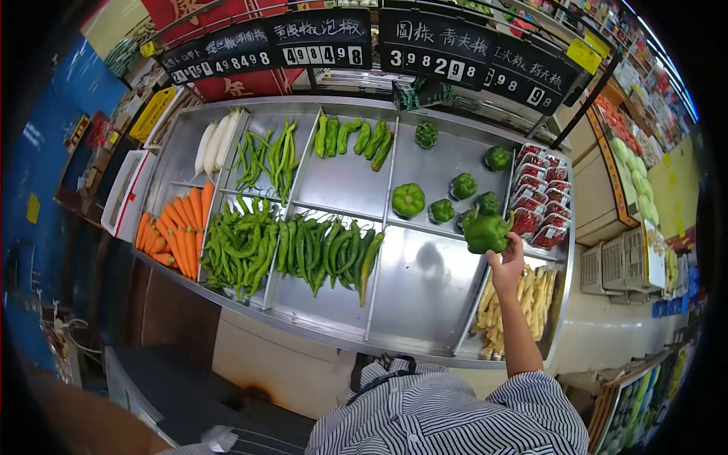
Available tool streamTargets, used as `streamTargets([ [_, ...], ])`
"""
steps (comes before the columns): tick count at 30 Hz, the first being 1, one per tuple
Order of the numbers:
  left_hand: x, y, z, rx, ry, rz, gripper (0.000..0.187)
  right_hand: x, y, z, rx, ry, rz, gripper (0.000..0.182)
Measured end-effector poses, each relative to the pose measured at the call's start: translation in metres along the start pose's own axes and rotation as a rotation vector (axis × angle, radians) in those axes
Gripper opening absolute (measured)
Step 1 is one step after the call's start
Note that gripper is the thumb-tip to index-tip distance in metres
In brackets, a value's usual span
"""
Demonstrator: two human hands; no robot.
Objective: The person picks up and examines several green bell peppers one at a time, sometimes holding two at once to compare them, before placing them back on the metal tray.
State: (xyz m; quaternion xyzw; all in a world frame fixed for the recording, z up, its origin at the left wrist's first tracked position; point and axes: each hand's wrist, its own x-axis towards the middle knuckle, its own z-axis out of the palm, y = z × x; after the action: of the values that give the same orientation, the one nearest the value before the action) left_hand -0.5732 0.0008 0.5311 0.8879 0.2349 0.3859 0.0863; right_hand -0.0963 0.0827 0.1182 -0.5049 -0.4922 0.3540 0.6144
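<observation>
My right hand (508, 265) is closed on a large green bell pepper (487, 233), held above the right part of the metal display. Several other green bell peppers (409, 200) lie spread over the compartment behind and to the left of it. Red packs in clear trays (540, 199) are stacked just right of the held pepper. Pale yellow peppers (516, 311) fill the compartment beneath my right wrist. A blurred forearm shows at the bottom left edge, but my left hand is out of view.
Metal dividers (379, 280) split the display. Long green peppers (326, 250), carrots (178, 231) and white radishes (216, 142) lie on its left half. Black price boards (330, 42) hang over the back edge. A white bin (130, 193) adjoins the left side.
</observation>
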Motion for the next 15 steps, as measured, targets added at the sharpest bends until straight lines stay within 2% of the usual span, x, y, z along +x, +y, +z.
streamTargets([
  [3,-0.061,-0.037,-0.014,-0.201,0.128,-0.186,0.042,-0.008,-0.014,0.028,-0.036,0.068,-0.007,0.059],
  [5,-0.116,-0.070,0.008,-0.413,0.156,-0.477,0.043,-0.014,-0.021,0.047,-0.053,0.112,-0.014,0.059],
  [6,-0.149,-0.085,0.032,-0.489,0.147,-0.699,0.043,-0.019,-0.026,0.057,-0.076,0.138,-0.008,0.059],
  [7,-0.180,-0.110,0.055,-0.539,0.043,-0.882,0.041,-0.022,-0.031,0.068,-0.100,0.163,-0.005,0.059],
  [8,-0.210,-0.134,0.080,-0.396,-0.131,-0.976,0.032,-0.025,-0.032,0.078,-0.126,0.187,-0.002,0.059],
  [9,-0.232,-0.152,0.113,-0.330,-0.217,-1.141,0.022,-0.027,-0.032,0.086,-0.147,0.189,-0.030,0.060],
  [10,-0.258,-0.171,0.145,-0.235,-0.306,-1.097,0.018,-0.028,-0.030,0.095,-0.154,0.199,-0.029,0.061],
  [12,-0.308,-0.197,0.203,-0.284,-0.391,-1.030,0.021,-0.032,-0.028,0.114,-0.173,0.215,-0.020,0.061],
  [13,-0.318,-0.200,0.226,-0.379,-0.410,-1.054,0.021,-0.033,-0.032,0.123,-0.192,0.189,0.020,0.061],
  [15,-0.322,-0.201,0.267,-0.535,-0.455,-1.068,0.022,-0.029,-0.035,0.139,-0.297,0.199,-0.092,0.061],
])
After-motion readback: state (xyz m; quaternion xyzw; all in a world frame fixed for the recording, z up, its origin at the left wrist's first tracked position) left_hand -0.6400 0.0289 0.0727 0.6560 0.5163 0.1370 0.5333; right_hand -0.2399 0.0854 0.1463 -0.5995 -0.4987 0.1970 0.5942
